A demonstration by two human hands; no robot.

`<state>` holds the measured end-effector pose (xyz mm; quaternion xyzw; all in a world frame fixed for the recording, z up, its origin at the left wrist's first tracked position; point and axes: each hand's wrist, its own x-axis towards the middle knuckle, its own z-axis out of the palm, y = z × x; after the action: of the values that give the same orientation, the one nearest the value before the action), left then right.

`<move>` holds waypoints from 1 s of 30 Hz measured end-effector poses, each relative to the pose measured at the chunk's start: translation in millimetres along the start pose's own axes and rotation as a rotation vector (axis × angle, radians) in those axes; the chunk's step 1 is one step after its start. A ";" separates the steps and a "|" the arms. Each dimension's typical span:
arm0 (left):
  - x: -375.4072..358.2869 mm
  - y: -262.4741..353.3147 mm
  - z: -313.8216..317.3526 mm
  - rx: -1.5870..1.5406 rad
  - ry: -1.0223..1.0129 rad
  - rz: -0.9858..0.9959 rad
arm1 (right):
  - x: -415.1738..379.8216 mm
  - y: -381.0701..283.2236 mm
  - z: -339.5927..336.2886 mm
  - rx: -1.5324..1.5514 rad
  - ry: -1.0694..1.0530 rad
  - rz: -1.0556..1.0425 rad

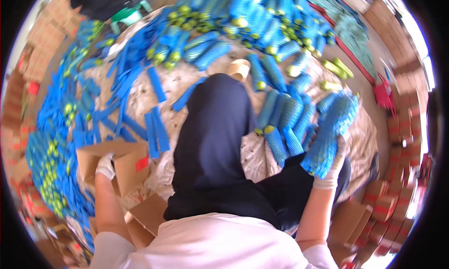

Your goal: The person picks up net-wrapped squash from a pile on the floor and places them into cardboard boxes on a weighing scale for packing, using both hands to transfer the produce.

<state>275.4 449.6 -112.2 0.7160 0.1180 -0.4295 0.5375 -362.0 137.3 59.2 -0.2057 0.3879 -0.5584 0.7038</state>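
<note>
My left hand (106, 166), in a white glove, grips the wall of an open cardboard box (132, 168) with a red mark on its side. In my gloved right hand (340, 153) is a long vegetable in a blue foam net sleeve (329, 135), raised over my right knee; the fingers are partly hidden behind it. Just beyond that hand, several netted green vegetables (291, 112) lie side by side on a pale, stained ground sheet (255, 161). A few unwrapped pale green ones (337, 69) rest farther right.
A large pile of netted vegetables (243, 16) spans the far side. Flat blue sleeves (156, 128) lie scattered at left, beside another long heap (51, 156). A tape roll (239, 69) sits beyond my knee. Stacked cartons (397, 175) line the right; a green stool (131, 15) stands far left.
</note>
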 end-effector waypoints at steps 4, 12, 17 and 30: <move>22.2 -17.3 5.6 0.296 0.129 0.219 | -10.9 -11.5 -7.4 0.040 -0.001 -0.047; -58.4 -7.0 49.7 0.545 0.006 0.501 | -10.5 -15.3 -24.3 0.170 0.011 -0.041; -83.6 5.6 77.6 0.723 -0.141 0.592 | 8.1 -3.9 -32.3 0.148 0.050 -0.047; -152.1 83.5 150.7 0.710 -0.178 1.062 | 36.8 -18.8 -36.6 -0.189 0.110 0.019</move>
<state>162.7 329.9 48.4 0.7728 -0.4468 -0.1758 0.4150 -399.3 102.2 38.7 -0.2366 0.4785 -0.5233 0.6642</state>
